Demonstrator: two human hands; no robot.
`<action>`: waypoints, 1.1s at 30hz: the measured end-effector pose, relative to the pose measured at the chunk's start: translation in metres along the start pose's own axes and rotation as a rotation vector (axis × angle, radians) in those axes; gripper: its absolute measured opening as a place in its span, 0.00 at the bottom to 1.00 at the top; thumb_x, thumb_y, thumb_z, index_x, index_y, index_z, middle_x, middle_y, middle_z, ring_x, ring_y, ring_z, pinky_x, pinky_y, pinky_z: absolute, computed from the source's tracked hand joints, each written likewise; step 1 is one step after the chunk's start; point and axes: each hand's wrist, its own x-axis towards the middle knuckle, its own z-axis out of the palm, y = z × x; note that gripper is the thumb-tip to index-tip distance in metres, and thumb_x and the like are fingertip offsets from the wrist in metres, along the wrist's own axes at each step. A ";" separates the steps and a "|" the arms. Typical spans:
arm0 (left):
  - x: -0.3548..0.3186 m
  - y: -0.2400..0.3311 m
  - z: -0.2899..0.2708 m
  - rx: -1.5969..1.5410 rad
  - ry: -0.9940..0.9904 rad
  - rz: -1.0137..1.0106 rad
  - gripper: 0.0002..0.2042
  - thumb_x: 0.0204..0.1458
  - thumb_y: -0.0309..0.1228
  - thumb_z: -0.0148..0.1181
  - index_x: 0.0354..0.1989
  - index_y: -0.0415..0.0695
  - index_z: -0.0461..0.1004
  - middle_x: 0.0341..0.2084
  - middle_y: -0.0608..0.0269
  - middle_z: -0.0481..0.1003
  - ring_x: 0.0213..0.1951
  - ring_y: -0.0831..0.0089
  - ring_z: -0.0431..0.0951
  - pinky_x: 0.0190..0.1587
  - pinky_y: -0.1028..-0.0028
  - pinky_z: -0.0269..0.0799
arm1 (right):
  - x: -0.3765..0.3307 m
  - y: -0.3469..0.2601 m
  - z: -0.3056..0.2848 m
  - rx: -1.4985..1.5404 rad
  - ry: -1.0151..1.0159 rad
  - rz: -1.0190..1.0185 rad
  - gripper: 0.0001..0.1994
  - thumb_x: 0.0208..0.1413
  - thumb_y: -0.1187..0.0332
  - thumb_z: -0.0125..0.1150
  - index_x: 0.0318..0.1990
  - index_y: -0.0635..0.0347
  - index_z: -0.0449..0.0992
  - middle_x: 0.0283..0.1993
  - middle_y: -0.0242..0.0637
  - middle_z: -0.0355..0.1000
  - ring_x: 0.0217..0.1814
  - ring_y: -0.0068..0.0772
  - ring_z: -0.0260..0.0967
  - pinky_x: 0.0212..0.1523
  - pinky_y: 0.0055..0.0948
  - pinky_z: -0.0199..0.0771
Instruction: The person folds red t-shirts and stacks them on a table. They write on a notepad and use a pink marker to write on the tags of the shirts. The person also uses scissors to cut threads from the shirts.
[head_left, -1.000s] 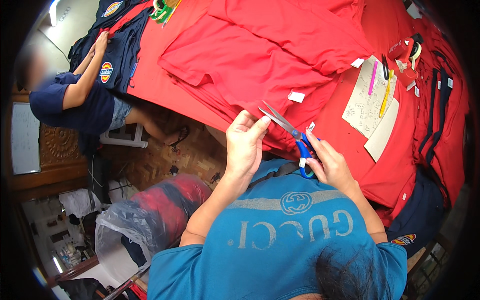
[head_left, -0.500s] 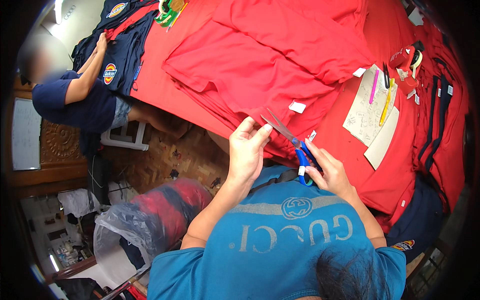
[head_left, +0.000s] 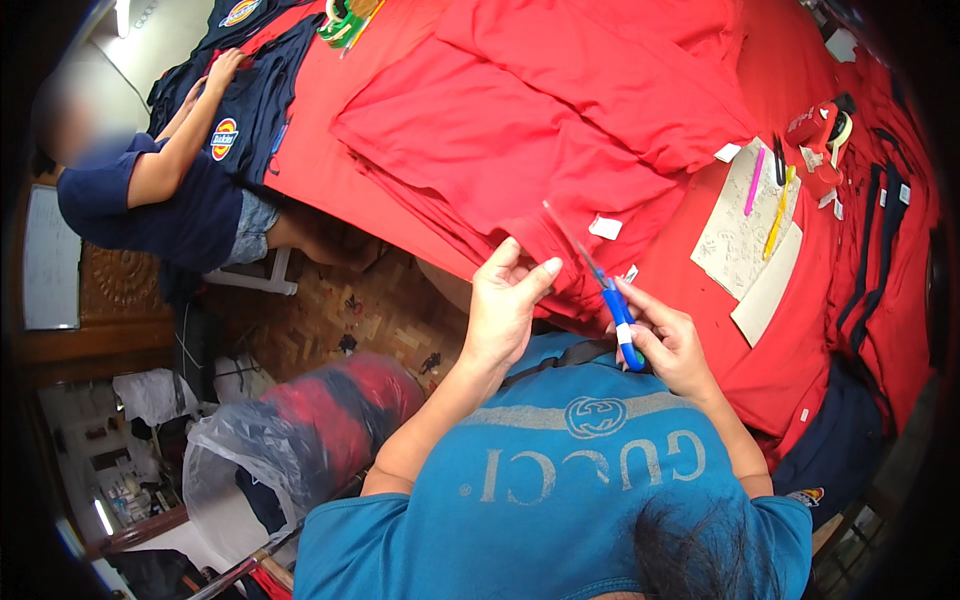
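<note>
My left hand (head_left: 506,308) is closed, with thumb and fingertips pinching the near edge of a red garment (head_left: 560,130) spread over the table. My right hand (head_left: 665,338) grips a pair of scissors (head_left: 622,318) with blue handles. Their blades look closed and point up and left, over the red cloth just right of my left fingertips. A white label (head_left: 605,228) lies on the garment beyond the blades. Part of the handles is hidden behind my right fingers.
On the right lie a marked paper (head_left: 735,220), a pink pen (head_left: 755,182), a yellow pen (head_left: 777,225) and a red tape dispenser (head_left: 822,150). A plastic bag of clothes (head_left: 310,430) stands on the floor at left. Across, another person (head_left: 165,195) handles dark garments (head_left: 245,115).
The scissors' blades have come together and the handles have turned in my right hand. Both hands have shifted slightly right. The other person's hands have moved a little up and right.
</note>
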 end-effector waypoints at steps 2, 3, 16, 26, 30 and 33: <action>-0.001 -0.003 0.000 -0.018 -0.017 -0.027 0.12 0.56 0.22 0.60 0.48 0.37 0.71 0.40 0.65 0.77 0.36 0.82 0.75 0.38 0.81 0.70 | 0.006 -0.009 0.005 -0.017 0.068 -0.139 0.31 0.51 0.78 0.61 0.65 0.63 0.63 0.43 0.44 0.71 0.40 0.27 0.72 0.45 0.26 0.72; -0.004 -0.005 0.000 0.005 -0.002 -0.132 0.13 0.59 0.23 0.55 0.53 0.40 0.70 0.46 0.57 0.76 0.48 0.69 0.77 0.48 0.67 0.75 | 0.010 -0.015 0.006 -0.167 0.075 -0.228 0.33 0.48 0.78 0.62 0.65 0.62 0.63 0.44 0.44 0.70 0.41 0.30 0.72 0.45 0.27 0.73; 0.048 -0.006 -0.046 -0.087 0.159 -0.282 0.16 0.62 0.34 0.52 0.52 0.34 0.69 0.49 0.53 0.74 0.51 0.62 0.75 0.56 0.60 0.70 | 0.041 -0.021 0.027 -0.601 0.004 -0.479 0.34 0.44 0.89 0.52 0.63 0.58 0.64 0.39 0.47 0.66 0.37 0.47 0.70 0.39 0.39 0.71; 0.216 0.132 -0.200 -0.384 0.402 0.283 0.10 0.61 0.26 0.52 0.47 0.35 0.69 0.46 0.52 0.75 0.51 0.60 0.75 0.58 0.60 0.71 | 0.041 -0.016 -0.001 -0.696 -0.180 -0.243 0.29 0.48 0.79 0.56 0.62 0.58 0.65 0.42 0.51 0.69 0.42 0.51 0.71 0.45 0.40 0.72; 0.210 0.136 -0.199 -0.128 0.253 0.367 0.09 0.60 0.22 0.51 0.47 0.31 0.69 0.47 0.50 0.74 0.51 0.63 0.75 0.59 0.65 0.70 | 0.063 -0.029 -0.006 -0.534 -0.117 -0.268 0.28 0.50 0.75 0.59 0.62 0.62 0.66 0.44 0.52 0.72 0.44 0.46 0.74 0.48 0.36 0.72; 0.180 0.140 -0.158 -0.053 0.235 0.396 0.11 0.58 0.17 0.51 0.48 0.27 0.69 0.46 0.48 0.75 0.50 0.64 0.76 0.57 0.66 0.72 | 0.097 -0.047 0.005 -0.533 -0.072 -0.500 0.28 0.53 0.72 0.61 0.63 0.63 0.65 0.46 0.51 0.73 0.44 0.45 0.75 0.46 0.34 0.74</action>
